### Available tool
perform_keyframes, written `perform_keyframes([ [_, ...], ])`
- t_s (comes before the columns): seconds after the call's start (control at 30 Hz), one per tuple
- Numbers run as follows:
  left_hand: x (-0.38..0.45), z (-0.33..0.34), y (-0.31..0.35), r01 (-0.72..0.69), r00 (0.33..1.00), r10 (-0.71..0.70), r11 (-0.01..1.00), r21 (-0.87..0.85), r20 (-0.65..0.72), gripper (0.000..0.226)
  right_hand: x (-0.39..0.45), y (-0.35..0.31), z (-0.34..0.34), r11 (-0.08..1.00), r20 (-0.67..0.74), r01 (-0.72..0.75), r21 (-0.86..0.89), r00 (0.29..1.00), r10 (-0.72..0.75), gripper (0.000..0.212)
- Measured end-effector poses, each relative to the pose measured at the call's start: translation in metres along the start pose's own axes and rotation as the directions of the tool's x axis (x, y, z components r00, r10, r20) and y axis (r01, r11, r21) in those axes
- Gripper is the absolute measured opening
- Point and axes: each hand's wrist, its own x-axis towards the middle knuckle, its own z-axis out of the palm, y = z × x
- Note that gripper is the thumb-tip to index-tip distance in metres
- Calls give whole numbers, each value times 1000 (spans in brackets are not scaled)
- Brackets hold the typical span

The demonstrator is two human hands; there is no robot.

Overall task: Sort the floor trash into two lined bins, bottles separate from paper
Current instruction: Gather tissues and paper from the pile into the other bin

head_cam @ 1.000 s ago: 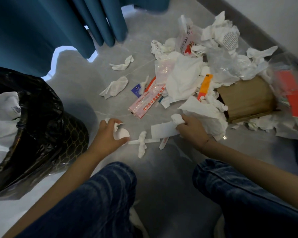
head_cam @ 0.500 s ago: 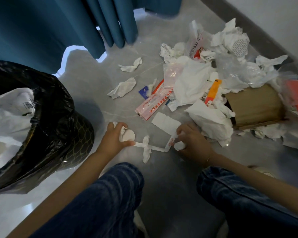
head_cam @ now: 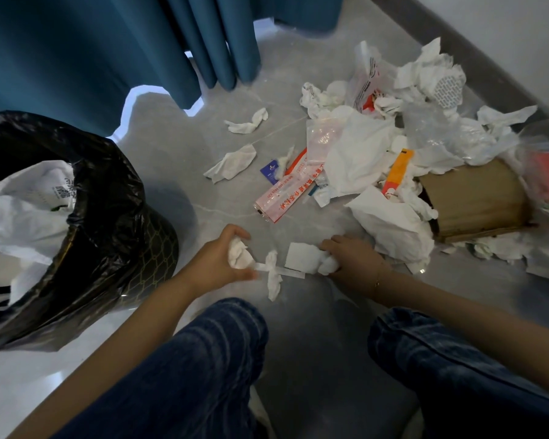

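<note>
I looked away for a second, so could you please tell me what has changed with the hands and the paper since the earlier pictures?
The right hand pulled back from the pile toward the knees, keeping a wad in its grip, and now touches the flat sheet. The left hand keeps holding its tissue at the strip. The bin, box and loose tissues stayed put.

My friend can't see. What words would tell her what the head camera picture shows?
A person crouching on a grey floor grips crumpled white tissue in the left hand and more tissue in the right hand. A black-lined bin stands to their left, and a pile of tissues and wrappers lies ahead.
</note>
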Motion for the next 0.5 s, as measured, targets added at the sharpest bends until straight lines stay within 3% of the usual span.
perform_keyframes([
  [0.07,-9,4,8,-57,996,55,998,28,71,61,-2,-1,-1,1000,-4,-5,-10,1000,5,39],
  [0.17,-12,21,14,-142,984,117,969,202,134,59,-6,-2,-2,997,1,10,-77,1000,-10,41],
  [0.3,-1,42,9,-76,997,67,952,297,41,46,-10,-3,-3,993,52,3,-122,999,4,40],
  [0.5,7,52,13,-106,994,114,926,363,1,31,-7,-4,-9,991,37,-97,91,995,94,38],
])
